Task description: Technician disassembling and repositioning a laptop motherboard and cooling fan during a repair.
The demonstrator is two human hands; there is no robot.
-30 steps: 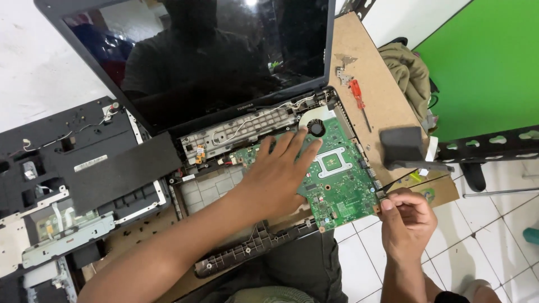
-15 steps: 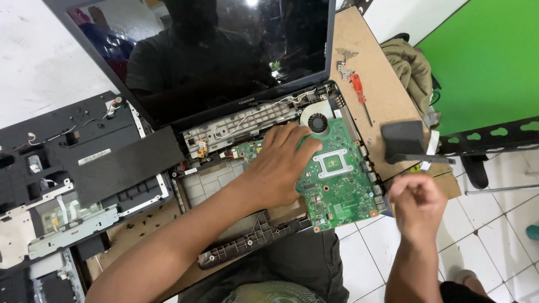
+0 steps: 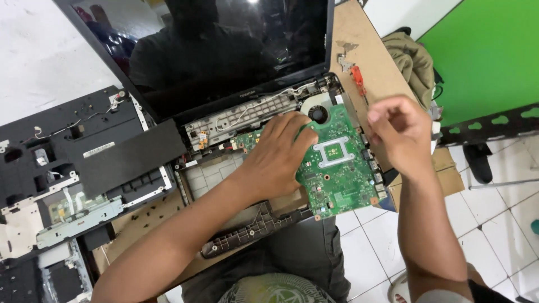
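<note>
A green laptop motherboard (image 3: 339, 174) lies in the opened black laptop base (image 3: 247, 235), with a round fan (image 3: 318, 114) at its top edge. My left hand (image 3: 275, 160) rests flat on the board's left part, fingers spread toward the fan. My right hand (image 3: 398, 132) hovers just above the board's right edge, its fingers curled and pinched together. Nothing shows between those fingers. The dark laptop screen (image 3: 224, 50) stands open behind the base.
A removed black top cover (image 3: 84, 151) and metal brackets lie at the left. A red-handled screwdriver (image 3: 358, 78) and a metal hinge piece (image 3: 343, 56) sit on the brown board (image 3: 359, 28) at the right. Olive cloth (image 3: 412, 62), a green panel (image 3: 488, 50) and white floor tiles (image 3: 505, 213) are beyond.
My right hand rose from the low right corner, by a dark cable, to above the board's right edge. My left hand stayed on the motherboard.
</note>
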